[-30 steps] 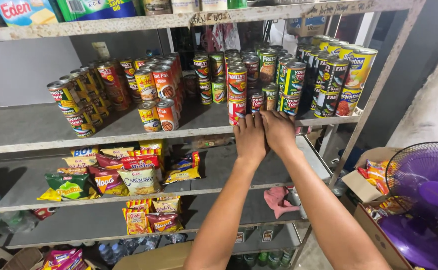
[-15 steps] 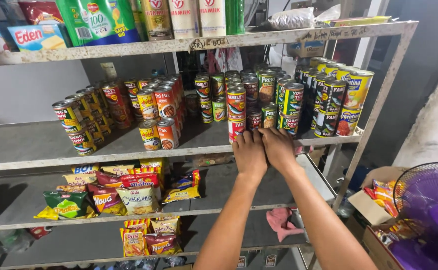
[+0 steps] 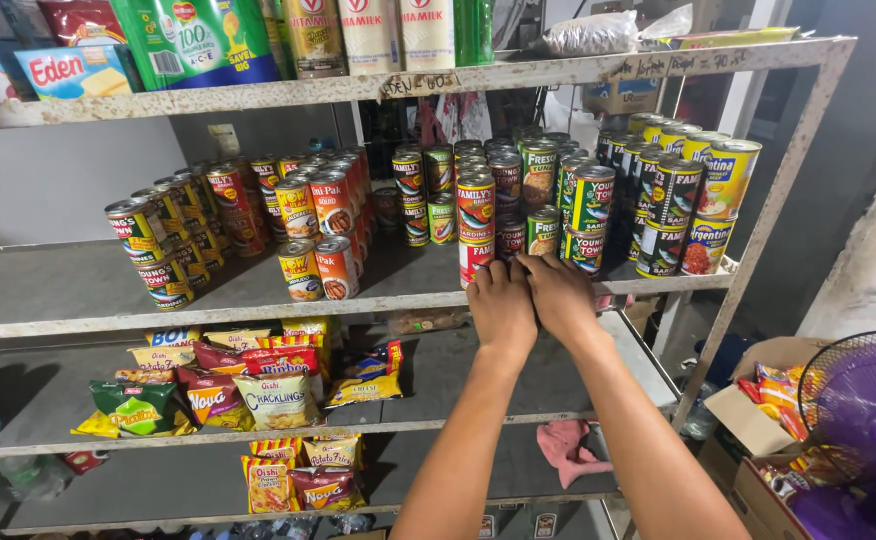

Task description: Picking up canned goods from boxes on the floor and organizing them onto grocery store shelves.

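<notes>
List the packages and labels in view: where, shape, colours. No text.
Tins: middle shelf, stacked cylinders, red, green and yellow labels; left hand and right hand rest at the front stack.
Snack bags: lower shelf, flat pouches, yellow, red, green.
Green pouch: top shelf, left.
Handwritten tags: top shelf edge, small pale strips.
Cardboard box: right, holding sachets.

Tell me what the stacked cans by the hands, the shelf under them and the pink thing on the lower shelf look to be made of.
Stacked cans: likely metal, shiny ribbed rims, glossy printed labels.
Shelf: probably painted metal, grey, with worn, chipped edges.
Pink thing: seemingly soft cloth, crumpled in folds.
Both hands, left hand and right hand, rest at the shelf edge.
</notes>
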